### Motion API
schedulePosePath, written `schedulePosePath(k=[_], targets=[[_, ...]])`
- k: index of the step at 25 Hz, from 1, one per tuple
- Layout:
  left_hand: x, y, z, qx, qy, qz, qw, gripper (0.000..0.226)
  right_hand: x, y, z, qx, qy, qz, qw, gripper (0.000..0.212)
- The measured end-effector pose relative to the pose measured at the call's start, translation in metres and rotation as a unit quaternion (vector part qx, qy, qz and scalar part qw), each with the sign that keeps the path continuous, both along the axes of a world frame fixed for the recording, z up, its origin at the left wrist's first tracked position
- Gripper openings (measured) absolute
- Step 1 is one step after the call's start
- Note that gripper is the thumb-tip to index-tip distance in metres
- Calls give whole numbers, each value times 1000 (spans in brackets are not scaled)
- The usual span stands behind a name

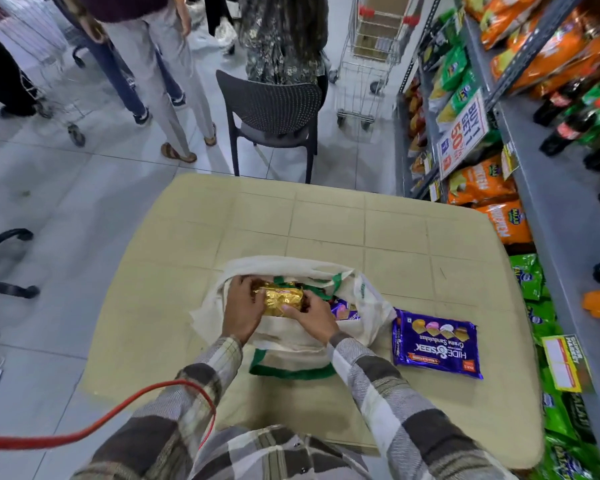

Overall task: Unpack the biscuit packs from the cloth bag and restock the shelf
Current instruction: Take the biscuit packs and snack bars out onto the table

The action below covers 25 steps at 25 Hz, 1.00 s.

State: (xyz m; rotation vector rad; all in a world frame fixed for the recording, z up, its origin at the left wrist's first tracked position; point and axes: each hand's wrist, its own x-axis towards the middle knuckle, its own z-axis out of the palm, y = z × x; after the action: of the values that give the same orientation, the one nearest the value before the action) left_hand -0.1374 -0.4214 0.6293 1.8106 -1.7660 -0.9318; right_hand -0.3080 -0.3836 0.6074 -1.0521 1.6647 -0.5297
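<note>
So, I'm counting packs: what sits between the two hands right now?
In the head view, a gold biscuit pack lies between the left hand and right hand, both gripping it over the cloth bag.

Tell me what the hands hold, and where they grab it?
A gold biscuit pack, at the cloth bag: left hand grips its left end, right hand its right end.

Both hands, left hand (242,306) and right hand (314,315), are gripping a gold biscuit pack (282,299) in the cloth bag (291,337). A purple biscuit pack (436,342) is lying beside it on the table (326,223).
</note>
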Motion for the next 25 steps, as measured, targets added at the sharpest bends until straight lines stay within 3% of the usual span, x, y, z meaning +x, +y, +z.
schedulePosePath(k=[5, 12, 15, 18, 25], targets=[[1, 8, -4, -5, -42, 3, 999, 30, 3, -5, 9, 27, 30, 2, 999, 48], [-5, 6, 5, 11, 0, 29, 1000, 56, -29, 8, 18, 19, -38, -88, 995, 51], [-9, 4, 5, 64, 74, 63, 993, 51, -47, 13, 21, 6, -86, -140, 986, 39], [-14, -3, 8, 92, 146, 31, 985, 40, -61, 12, 28, -6, -140, -194, 971, 30], [-51, -30, 42, 67, 202, 31, 977, 35, -92, -11, 58, -81, -132, -234, 960, 34]])
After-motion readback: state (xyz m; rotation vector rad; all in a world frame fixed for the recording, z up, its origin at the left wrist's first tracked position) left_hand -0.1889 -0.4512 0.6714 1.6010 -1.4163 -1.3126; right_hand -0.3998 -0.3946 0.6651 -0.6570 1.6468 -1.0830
